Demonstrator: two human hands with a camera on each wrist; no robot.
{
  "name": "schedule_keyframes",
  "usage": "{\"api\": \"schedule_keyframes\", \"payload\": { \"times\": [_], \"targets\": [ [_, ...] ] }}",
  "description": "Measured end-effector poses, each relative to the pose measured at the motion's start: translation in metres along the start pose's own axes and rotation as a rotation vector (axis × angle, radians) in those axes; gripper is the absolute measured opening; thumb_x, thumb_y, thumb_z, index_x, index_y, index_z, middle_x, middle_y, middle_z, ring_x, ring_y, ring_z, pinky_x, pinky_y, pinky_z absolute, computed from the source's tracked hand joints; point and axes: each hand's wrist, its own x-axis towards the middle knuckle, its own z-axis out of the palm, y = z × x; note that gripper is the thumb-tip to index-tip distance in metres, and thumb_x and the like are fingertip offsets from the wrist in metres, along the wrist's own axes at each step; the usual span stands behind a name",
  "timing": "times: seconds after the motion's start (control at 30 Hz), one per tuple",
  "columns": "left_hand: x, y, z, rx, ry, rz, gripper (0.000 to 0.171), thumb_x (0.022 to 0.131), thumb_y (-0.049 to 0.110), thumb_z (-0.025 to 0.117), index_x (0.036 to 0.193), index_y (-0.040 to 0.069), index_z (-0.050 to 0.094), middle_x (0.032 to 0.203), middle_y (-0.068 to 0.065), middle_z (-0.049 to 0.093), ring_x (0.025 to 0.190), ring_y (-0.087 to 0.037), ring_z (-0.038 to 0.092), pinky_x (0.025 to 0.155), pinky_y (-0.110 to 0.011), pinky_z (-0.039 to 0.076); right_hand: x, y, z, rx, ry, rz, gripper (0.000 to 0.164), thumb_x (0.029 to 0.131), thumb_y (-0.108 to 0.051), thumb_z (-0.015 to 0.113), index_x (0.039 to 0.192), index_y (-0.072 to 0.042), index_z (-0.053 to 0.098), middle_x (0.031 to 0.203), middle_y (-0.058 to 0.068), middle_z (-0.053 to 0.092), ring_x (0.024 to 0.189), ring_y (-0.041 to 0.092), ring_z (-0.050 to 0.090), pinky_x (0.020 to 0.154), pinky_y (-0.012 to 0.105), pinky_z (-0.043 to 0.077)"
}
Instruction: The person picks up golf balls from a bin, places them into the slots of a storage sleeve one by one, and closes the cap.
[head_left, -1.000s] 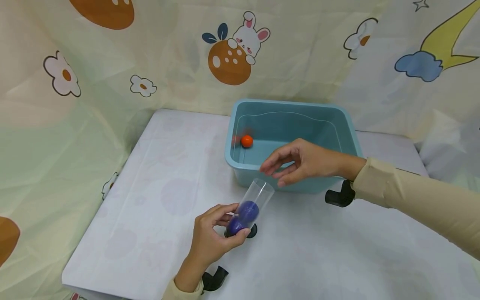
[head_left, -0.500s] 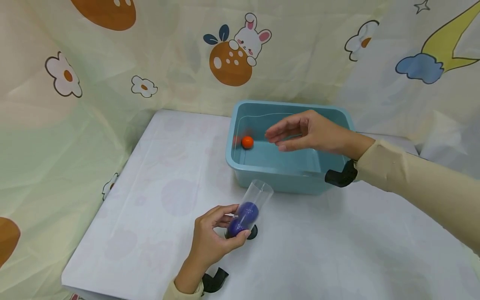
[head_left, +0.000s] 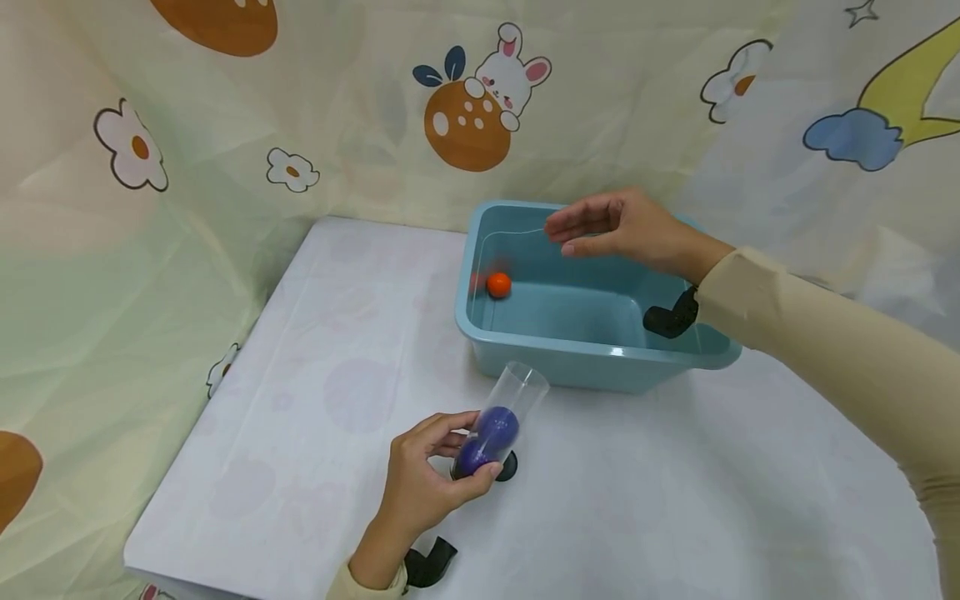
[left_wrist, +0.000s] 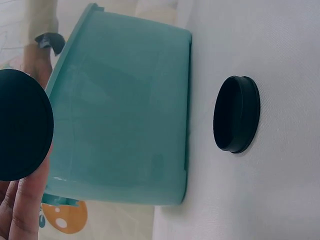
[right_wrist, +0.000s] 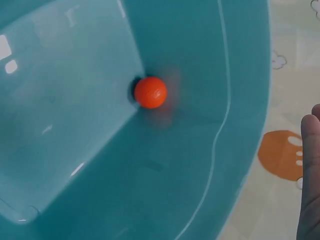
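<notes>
My left hand grips a clear tube around its lower part, with the tube leaning away to the right. Two purple balls sit stacked inside its lower half, and the upper end is uncovered. A black base closes the lower end in the left wrist view. Over the back of the blue basin hovers my right hand, fingers fairly straight and holding nothing. Below and left of it, an orange ball lies in the basin's left corner.
On the white table, a black cap lies below the tube, partly hidden by it in the head view. The basin stands near the back edge, against a patterned cloth.
My right hand has moved up and back, from the basin's front rim to over its back. My left hand still holds the tube in nearly the same place.
</notes>
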Motion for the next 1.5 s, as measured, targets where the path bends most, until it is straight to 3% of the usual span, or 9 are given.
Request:
{"api": "schedule_keyframes", "payload": {
  "times": [0.17, 0.47, 0.73, 0.9, 1.23, 1.5],
  "targets": [
    [0.0, -0.002, -0.002, -0.003, -0.001, 0.0, 0.049, 0.075, 0.012, 0.095, 0.12, 0.003, 0.078, 0.107, -0.009, 0.08, 0.083, -0.011, 0.077, 0.071, -0.033, 0.067, 0.016, 0.014, 0.003, 0.011, 0.003, -0.005, 0.037, 0.1, 0.001, 0.075, 0.136, 0.006, 0.07, 0.124, 0.007, 0.079, 0.111, 0.01, 0.076, 0.097, 0.024, 0.06],
    [0.0, -0.004, -0.003, -0.008, -0.002, -0.023, 0.049, 0.076, 0.014, 0.095, 0.12, 0.002, 0.078, 0.107, -0.009, 0.08, 0.083, -0.01, 0.077, 0.072, -0.032, 0.067, 0.039, 0.038, 0.011, -0.019, -0.027, 0.002, 0.038, 0.101, 0.004, 0.072, 0.138, 0.008, 0.067, 0.134, 0.022, 0.073, 0.111, 0.011, 0.075, 0.098, 0.024, 0.059],
    [0.002, -0.008, -0.004, -0.012, -0.004, -0.019, 0.049, 0.075, 0.013, 0.095, 0.12, 0.003, 0.078, 0.108, -0.01, 0.079, 0.083, -0.011, 0.077, 0.071, -0.033, 0.067, 0.054, 0.051, 0.017, -0.055, -0.041, 0.071, 0.043, 0.102, -0.003, 0.074, 0.143, 0.005, 0.065, 0.144, 0.026, 0.066, 0.134, 0.038, 0.064, 0.101, 0.023, 0.057],
    [0.002, -0.01, -0.003, -0.015, -0.01, -0.023, 0.05, 0.075, 0.014, 0.095, 0.121, 0.003, 0.078, 0.108, -0.01, 0.08, 0.084, -0.01, 0.077, 0.071, -0.032, 0.067, 0.063, 0.06, 0.024, -0.081, -0.058, 0.076, 0.044, 0.101, 0.001, 0.073, 0.143, 0.008, 0.063, 0.145, 0.027, 0.065, 0.133, 0.041, 0.063, 0.1, 0.023, 0.057],
    [0.002, -0.017, 0.002, -0.03, -0.013, -0.025, 0.049, 0.077, 0.018, 0.095, 0.12, 0.004, 0.079, 0.107, -0.008, 0.08, 0.083, -0.009, 0.076, 0.071, -0.029, 0.066, 0.081, 0.082, 0.04, -0.125, -0.111, 0.074, 0.044, 0.099, 0.005, 0.073, 0.142, 0.009, 0.063, 0.143, 0.028, 0.066, 0.13, 0.042, 0.065, 0.111, 0.043, 0.054],
    [0.005, -0.022, 0.002, -0.039, -0.01, -0.018, 0.048, 0.077, 0.019, 0.095, 0.121, 0.005, 0.079, 0.107, -0.008, 0.08, 0.083, -0.009, 0.076, 0.071, -0.028, 0.066, 0.093, 0.091, 0.046, -0.104, -0.119, 0.093, 0.046, 0.098, 0.006, 0.074, 0.143, 0.009, 0.062, 0.146, 0.027, 0.064, 0.134, 0.043, 0.063, 0.114, 0.048, 0.052]
  ]
}}
